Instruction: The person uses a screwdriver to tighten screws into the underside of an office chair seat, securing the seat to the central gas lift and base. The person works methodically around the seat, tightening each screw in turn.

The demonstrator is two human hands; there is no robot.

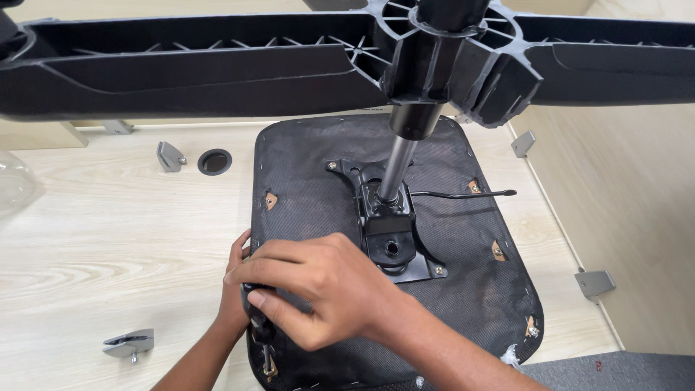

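An upturned office chair seat [449, 289] lies flat on a pale wooden table [108, 239], its black fabric underside facing up and stapled round the edge. Bolted to the middle of it is a black metal tilt mechanism [387, 232], from which a shiny gas cylinder [397, 163] rises toward the camera into the hub of the black plastic star base [217, 69], whose ribbed arms stretch across the top of the view. A thin black lever [463, 194] sticks out from the mechanism to the right, above the fabric. The right hand [326, 286] sits over the near left part of the seat, its fingers curled tightly around the dark handle of a screwdriver [260, 329]; the metal shaft points down to a screw at a small cut-out near the seat's front left corner, the tip touching it as far as can be seen. The left hand [235, 289] is mostly hidden beneath the right one; its fingers rest along the left edge of the seat beside the tool, and whether they pinch anything cannot be told. On the table to the left lie a small metal bracket [130, 344], near the left forearm, and another metal bracket [170, 156] farther back, just beside a round cable hole [215, 161]. Two more grey metal clips [595, 282] lie at the right side of the table, well apart from the hands
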